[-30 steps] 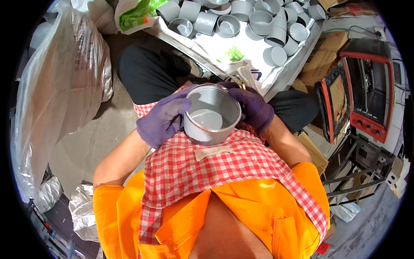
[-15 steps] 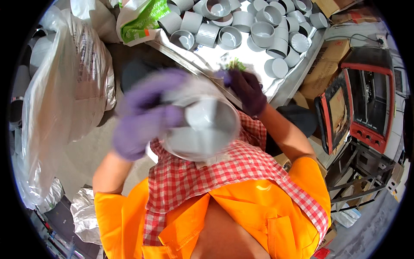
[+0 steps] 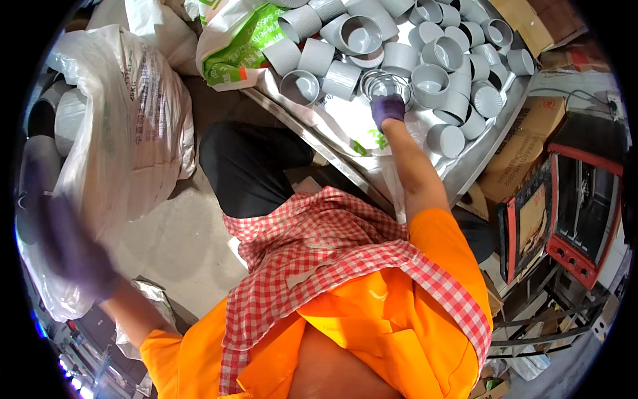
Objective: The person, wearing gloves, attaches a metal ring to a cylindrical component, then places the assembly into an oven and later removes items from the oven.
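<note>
My right hand, in a dark purple glove, is closed on the near rim of a grey ribbed cup among the cups on the lined tray. That cup is slightly blurred, and its open mouth faces up. Far to the left, my left hand, in a purple glove, is smeared by motion beside a clear plastic bag. Its fingers cannot be made out, nor whether they hold anything. More grey cups show in and behind that bag.
Many loose grey cups crowd the metal-edged tray, with a green-and-white plastic sack at its left corner. To the right stand cardboard boxes and a red toaster oven with its door open. My knee sits below the tray.
My left hand has swung from in front of my chest, where it held a grey cup, to the far left bag. My right hand has reached farther onto the tray and closed on another cup.
</note>
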{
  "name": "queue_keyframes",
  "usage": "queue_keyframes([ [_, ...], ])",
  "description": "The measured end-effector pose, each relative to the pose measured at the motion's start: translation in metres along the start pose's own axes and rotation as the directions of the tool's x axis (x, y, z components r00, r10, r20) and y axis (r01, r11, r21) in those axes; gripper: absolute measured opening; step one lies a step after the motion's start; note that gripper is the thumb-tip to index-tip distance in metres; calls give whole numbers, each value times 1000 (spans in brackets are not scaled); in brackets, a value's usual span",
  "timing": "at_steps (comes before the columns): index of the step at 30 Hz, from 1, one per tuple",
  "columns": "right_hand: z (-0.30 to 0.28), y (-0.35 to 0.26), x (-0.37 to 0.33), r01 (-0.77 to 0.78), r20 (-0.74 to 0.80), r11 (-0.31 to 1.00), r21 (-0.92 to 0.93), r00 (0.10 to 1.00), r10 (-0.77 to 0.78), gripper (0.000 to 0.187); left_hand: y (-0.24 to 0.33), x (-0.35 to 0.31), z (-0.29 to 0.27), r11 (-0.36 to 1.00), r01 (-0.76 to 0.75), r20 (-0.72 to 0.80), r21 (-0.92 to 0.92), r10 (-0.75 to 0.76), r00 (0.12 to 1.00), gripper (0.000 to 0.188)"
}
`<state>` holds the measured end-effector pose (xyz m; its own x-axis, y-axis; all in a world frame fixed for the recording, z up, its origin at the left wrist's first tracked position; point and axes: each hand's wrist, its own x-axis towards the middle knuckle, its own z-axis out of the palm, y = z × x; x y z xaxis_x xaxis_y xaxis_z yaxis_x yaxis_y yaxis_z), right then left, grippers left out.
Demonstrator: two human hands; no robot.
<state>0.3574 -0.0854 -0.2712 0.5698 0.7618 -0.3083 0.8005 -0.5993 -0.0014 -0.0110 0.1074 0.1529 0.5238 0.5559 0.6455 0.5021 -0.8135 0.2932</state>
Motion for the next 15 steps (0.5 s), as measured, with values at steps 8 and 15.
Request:
queue_keyframes([
  [8,-134,-17,-131,21,80,794,608,993,-88,37,70,-86,166,829,-32,587,-558,422,691,37],
  [15,-149,-60,-239,55,-6,97,994,893,-450,27,76,-134,155,697,-74,569,-713,638,518,25],
])
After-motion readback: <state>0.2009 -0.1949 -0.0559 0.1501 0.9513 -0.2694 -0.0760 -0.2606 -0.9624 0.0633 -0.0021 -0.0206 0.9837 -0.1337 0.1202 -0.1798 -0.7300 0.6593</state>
